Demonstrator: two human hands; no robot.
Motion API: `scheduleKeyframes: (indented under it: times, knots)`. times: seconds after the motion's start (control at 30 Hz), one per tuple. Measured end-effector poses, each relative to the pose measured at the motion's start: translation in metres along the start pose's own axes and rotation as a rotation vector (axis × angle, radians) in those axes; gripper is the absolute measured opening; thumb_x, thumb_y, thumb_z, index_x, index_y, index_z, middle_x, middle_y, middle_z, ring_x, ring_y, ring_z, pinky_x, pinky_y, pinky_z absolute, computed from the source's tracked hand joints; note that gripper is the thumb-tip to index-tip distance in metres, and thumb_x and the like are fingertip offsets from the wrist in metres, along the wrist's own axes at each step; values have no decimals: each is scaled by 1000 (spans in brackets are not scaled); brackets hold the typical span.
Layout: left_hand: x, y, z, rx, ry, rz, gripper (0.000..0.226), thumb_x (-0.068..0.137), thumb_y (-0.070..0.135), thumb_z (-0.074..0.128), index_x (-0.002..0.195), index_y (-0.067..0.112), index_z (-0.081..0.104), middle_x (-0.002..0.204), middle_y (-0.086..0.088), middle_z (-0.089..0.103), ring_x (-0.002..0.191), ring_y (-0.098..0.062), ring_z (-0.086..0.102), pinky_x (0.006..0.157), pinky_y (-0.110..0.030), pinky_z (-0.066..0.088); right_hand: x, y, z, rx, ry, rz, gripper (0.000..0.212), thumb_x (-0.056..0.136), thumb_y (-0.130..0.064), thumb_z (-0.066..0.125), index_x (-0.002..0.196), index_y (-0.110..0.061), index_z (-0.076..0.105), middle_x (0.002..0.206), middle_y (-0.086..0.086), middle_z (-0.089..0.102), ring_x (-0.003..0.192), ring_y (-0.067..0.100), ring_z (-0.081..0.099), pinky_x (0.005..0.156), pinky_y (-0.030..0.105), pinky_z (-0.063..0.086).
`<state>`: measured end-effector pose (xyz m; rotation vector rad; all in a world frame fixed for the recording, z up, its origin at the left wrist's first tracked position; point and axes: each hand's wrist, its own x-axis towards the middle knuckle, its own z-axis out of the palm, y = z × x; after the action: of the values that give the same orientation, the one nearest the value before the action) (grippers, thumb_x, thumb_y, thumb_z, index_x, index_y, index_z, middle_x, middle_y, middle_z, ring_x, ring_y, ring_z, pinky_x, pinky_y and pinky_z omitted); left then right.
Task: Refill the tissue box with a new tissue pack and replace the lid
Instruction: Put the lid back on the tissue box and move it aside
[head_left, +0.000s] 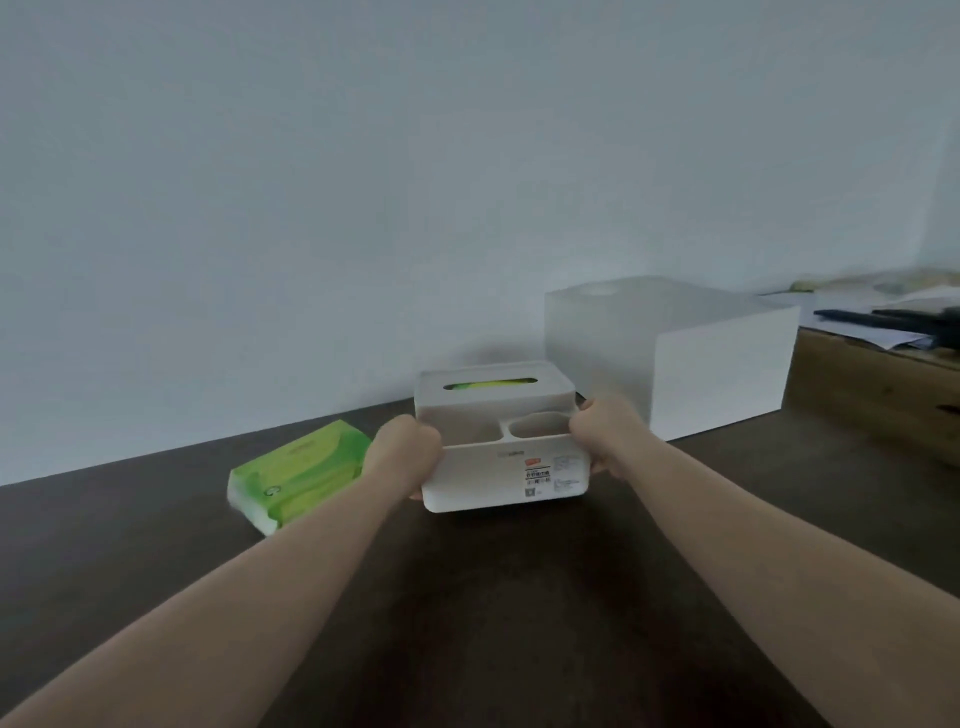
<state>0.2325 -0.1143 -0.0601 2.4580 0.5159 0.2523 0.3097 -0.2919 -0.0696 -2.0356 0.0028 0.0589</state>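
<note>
- Both forearms reached over the dark table (519, 597).
- Left hand (408, 449) and right hand (602, 434) clasped the ends of the white tissue box (506, 470), lid (493, 387) on, green showing through its slot.
- Green tissue pack (298, 475) lay just left; a white cube (670, 353) stood behind.

Two hands (410, 447) (602, 434) – one tissue box (506, 473) – one green tissue pack (298, 475) – one white cube (670, 358).
</note>
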Motion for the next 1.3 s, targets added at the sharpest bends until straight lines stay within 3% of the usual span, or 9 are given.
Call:
scheduleKeyframes:
  times: [0.1, 0.23, 0.53, 0.67, 0.77, 0.93, 1.03, 1.17, 1.3]
  knots:
    - [37, 5, 10, -197, 62, -84, 34, 90, 6, 42, 114, -9, 61, 116, -27, 64, 79, -34, 59, 86, -44, 54, 33, 5, 4, -6, 67, -9, 23, 82, -3, 48, 96, 1, 65, 97, 23, 69, 87, 41, 68, 71, 59, 59]
    - [74, 2, 24, -267, 100, -67, 35, 81, 10, 37, 100, -5, 62, 108, -27, 65, 95, -42, 62, 85, -46, 54, 71, 5, 13, -47, 135, -42, 24, 79, -3, 50, 93, 1, 69, 94, 21, 70, 87, 38, 68, 77, 53, 59]
    - [105, 10, 49, -259, 165, -70, 23, 88, 8, 36, 90, 1, 57, 90, -11, 50, 83, -30, 44, 74, -31, 33, 111, -5, 19, -111, 183, -67, 27, 82, -4, 50, 102, -2, 67, 101, 15, 69, 96, 33, 64, 72, 37, 51]
    - [116, 16, 57, -248, 190, -80, 22, 90, 10, 35, 94, 4, 56, 91, -10, 49, 83, -29, 44, 74, -32, 32, 91, -1, 27, -314, 449, -410, 33, 85, -13, 54, 117, -11, 59, 118, 10, 58, 112, 30, 52, 88, 37, 44]
    - [125, 23, 60, -244, 179, -86, 27, 91, 10, 34, 105, 2, 56, 97, -11, 51, 88, -32, 48, 75, -31, 32, 82, 0, 26, -447, 554, -655, 15, 87, -24, 55, 93, -10, 59, 92, 2, 57, 88, 22, 52, 74, 38, 45]
    - [141, 37, 68, -269, 178, -90, 32, 90, 10, 34, 113, 2, 54, 110, -16, 60, 86, -28, 43, 75, -33, 33, 100, 16, 19, -501, 320, -429, 43, 93, -25, 46, 53, -12, 39, 53, 2, 44, 58, 24, 48, 55, 32, 36]
    - [146, 46, 75, -291, 174, -68, 34, 88, 9, 35, 114, 3, 56, 104, -13, 60, 88, -30, 48, 75, -32, 33, 110, 30, 16, -471, 269, -365, 31, 90, -17, 47, 61, -7, 50, 64, 6, 54, 68, 27, 54, 61, 34, 43]
    - [156, 47, 79, -295, 183, -3, 34, 92, 14, 33, 113, 0, 57, 108, -15, 62, 83, -26, 45, 74, -30, 33, 112, 38, 16, -443, 210, -373, 32, 90, -8, 45, 113, -3, 66, 117, 12, 65, 109, 29, 59, 95, 36, 47]
    - [155, 40, 84, -335, 227, 51, 52, 101, 32, 22, 112, -1, 60, 115, -18, 64, 98, -34, 56, 77, -32, 34, 107, 40, 17, -466, 200, -383, 34, 89, -6, 44, 118, -1, 62, 124, 15, 62, 115, 30, 55, 98, 38, 46]
